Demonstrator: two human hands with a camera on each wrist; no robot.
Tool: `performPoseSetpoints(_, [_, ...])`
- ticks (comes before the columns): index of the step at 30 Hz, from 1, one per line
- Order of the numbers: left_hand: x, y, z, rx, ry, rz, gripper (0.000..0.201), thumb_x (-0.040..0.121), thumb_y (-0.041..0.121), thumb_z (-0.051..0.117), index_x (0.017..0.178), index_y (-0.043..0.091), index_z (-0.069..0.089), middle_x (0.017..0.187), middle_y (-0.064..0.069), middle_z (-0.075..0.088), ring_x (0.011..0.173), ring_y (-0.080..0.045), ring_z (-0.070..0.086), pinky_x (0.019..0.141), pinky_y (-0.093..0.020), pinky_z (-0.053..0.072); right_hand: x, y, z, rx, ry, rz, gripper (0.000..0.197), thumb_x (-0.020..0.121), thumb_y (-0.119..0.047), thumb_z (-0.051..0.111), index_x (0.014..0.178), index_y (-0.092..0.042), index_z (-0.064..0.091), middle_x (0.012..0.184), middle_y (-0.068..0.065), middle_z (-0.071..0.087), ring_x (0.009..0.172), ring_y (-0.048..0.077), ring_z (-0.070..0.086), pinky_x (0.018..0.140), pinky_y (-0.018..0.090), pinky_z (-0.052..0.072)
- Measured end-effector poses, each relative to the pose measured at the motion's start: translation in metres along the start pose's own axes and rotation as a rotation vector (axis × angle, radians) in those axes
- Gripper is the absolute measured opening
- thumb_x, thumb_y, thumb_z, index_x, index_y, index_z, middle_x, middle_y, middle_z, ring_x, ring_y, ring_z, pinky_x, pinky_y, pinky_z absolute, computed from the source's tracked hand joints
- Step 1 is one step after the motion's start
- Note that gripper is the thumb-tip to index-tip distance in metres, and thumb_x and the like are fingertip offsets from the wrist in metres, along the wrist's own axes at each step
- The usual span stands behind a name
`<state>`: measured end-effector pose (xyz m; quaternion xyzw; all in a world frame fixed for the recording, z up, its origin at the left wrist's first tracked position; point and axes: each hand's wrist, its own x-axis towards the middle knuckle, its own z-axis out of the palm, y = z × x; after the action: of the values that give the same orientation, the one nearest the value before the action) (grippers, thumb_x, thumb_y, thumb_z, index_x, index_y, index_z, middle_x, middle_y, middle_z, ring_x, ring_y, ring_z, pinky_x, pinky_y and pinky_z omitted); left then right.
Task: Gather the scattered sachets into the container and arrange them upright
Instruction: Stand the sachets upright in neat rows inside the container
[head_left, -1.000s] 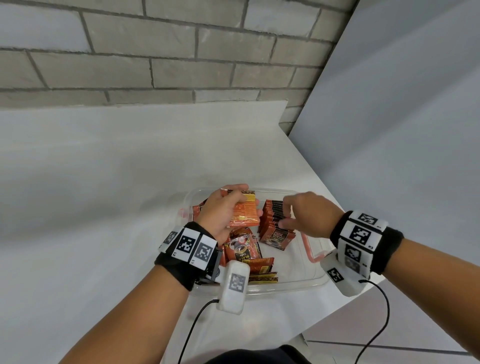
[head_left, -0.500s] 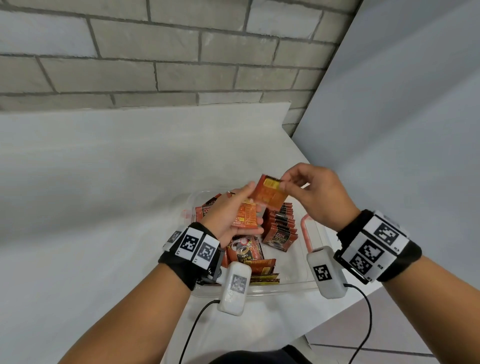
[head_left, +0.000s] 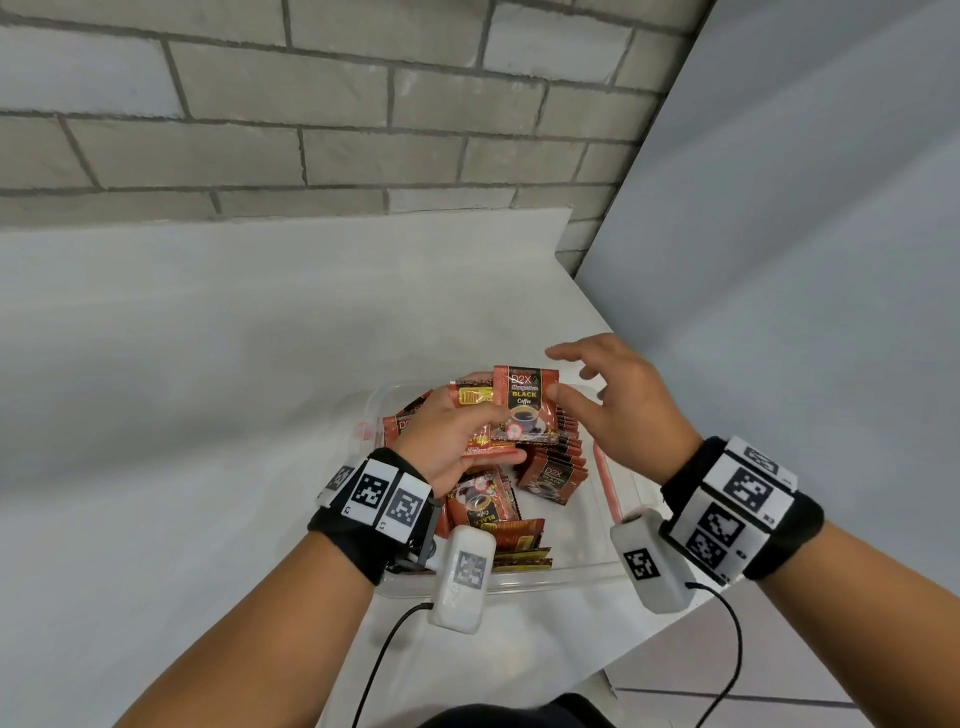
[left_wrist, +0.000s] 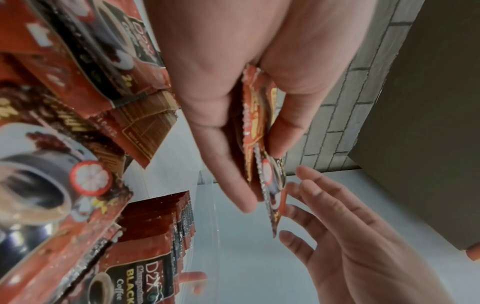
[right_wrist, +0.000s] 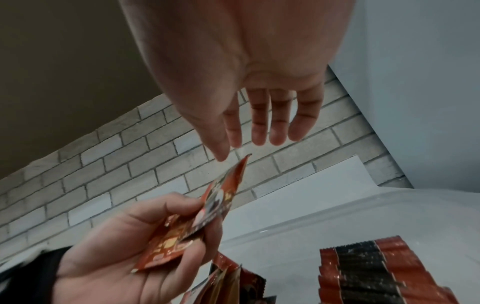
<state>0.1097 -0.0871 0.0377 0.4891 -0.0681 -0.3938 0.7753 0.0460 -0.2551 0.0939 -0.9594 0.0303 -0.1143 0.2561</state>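
Left hand (left_wrist: 233, 98): my thumb and fingers pinched a thin stack of sachets (left_wrist: 255, 131), seen edge-on.
Right hand (left_wrist: 363, 242): palm up, my fingers spread, fingertips just beside the stack's lower sachet.
Upright row (left_wrist: 161, 222): sachets stood packed on edge.
Loose sachets (left_wrist: 64, 164): lay tilted, overlapping, at left.

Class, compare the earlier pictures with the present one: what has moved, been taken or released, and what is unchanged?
The right hand lifted one sachet from the row, passed it onto the left hand's bundle and released it, fingers now spread. The left hand keeps gripping the bundle; the container and upright row stayed put.
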Motion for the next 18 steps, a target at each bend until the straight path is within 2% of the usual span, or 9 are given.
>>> performPoseSetpoints(3, [0.000, 0.000, 0.000, 0.025, -0.011, -0.011, 0.021, 0.088, -0.003, 0.057, 0.098, 0.012, 0.066, 0.097, -0.012, 0.072, 0.091, -0.027, 0.069, 0.075, -0.045, 0.058, 0.006, -0.003, -0.004, -0.030, -0.098, 0.032, 0.034, 0.090, -0.024, 0.062, 0.124, -0.022, 0.059, 0.106, -0.006, 0.059, 0.090, 0.011, 0.056, 0.073, 0.015, 0.040])
performPoseSetpoints(5, [0.001, -0.001, -0.001, 0.038, -0.008, -0.016, 0.021, 0.088, -0.003, 0.057, 0.098, 0.013, 0.066, 0.097, -0.011, 0.072, 0.091, -0.026, 0.069, 0.073, -0.042, 0.059, 0.009, -0.006, -0.008, -0.039, -0.196, 0.067, 0.029, 0.090, -0.022, 0.062, 0.120, -0.022, 0.062, 0.096, -0.008, 0.061, 0.087, 0.012, 0.057, 0.076, 0.023, 0.044])
performPoseSetpoints(7, [0.002, -0.002, -0.001, 0.040, 0.010, -0.015, 0.021, 0.088, -0.001, 0.058, 0.098, 0.016, 0.066, 0.094, -0.009, 0.073, 0.087, -0.024, 0.070, 0.072, -0.040, 0.057, 0.012, -0.006, -0.013, -0.004, -0.282, 0.110, 0.018, 0.089, -0.019, 0.064, 0.106, -0.024, 0.065, 0.083, -0.012, 0.058, 0.079, 0.009, 0.055, 0.072, 0.022, 0.044])
performPoseSetpoints(9, [0.004, -0.002, -0.003, 0.038, 0.068, 0.002, 0.021, 0.089, 0.005, 0.058, 0.102, 0.020, 0.065, 0.091, -0.006, 0.072, 0.083, -0.021, 0.068, 0.073, -0.037, 0.055, 0.012, -0.001, -0.019, 0.027, -0.337, 0.155, 0.010, 0.087, -0.018, 0.066, 0.093, -0.025, 0.062, 0.076, -0.013, 0.057, 0.069, 0.003, 0.051, 0.064, 0.019, 0.041])
performPoseSetpoints(13, [0.009, -0.004, -0.009, -0.006, 0.205, 0.021, 0.020, 0.092, 0.014, 0.056, 0.112, 0.016, 0.062, 0.087, -0.005, 0.066, 0.071, -0.016, 0.062, 0.067, -0.034, 0.050, 0.002, 0.012, -0.018, -0.141, -0.520, 0.197, 0.012, 0.085, -0.017, 0.068, 0.086, -0.024, 0.058, 0.082, -0.009, 0.061, 0.069, 0.001, 0.050, 0.063, 0.018, 0.037])
performPoseSetpoints(15, [0.010, -0.004, -0.010, -0.011, 0.216, 0.017, 0.020, 0.093, 0.015, 0.056, 0.112, 0.015, 0.062, 0.085, -0.005, 0.066, 0.070, -0.016, 0.062, 0.066, -0.034, 0.050, -0.006, 0.014, -0.007, -0.247, -0.627, 0.209, 0.011, 0.084, -0.017, 0.067, 0.086, -0.022, 0.058, 0.084, -0.006, 0.061, 0.071, 0.005, 0.051, 0.061, 0.017, 0.037])
performPoseSetpoints(18, [0.010, -0.004, -0.009, -0.009, 0.199, 0.016, 0.022, 0.092, 0.013, 0.055, 0.114, 0.014, 0.062, 0.083, -0.004, 0.066, 0.070, -0.016, 0.062, 0.067, -0.034, 0.050, -0.012, 0.014, 0.009, -0.435, -0.681, 0.178, 0.009, 0.083, -0.019, 0.064, 0.083, -0.019, 0.055, 0.088, -0.001, 0.063, 0.076, 0.016, 0.054, 0.059, 0.022, 0.038])
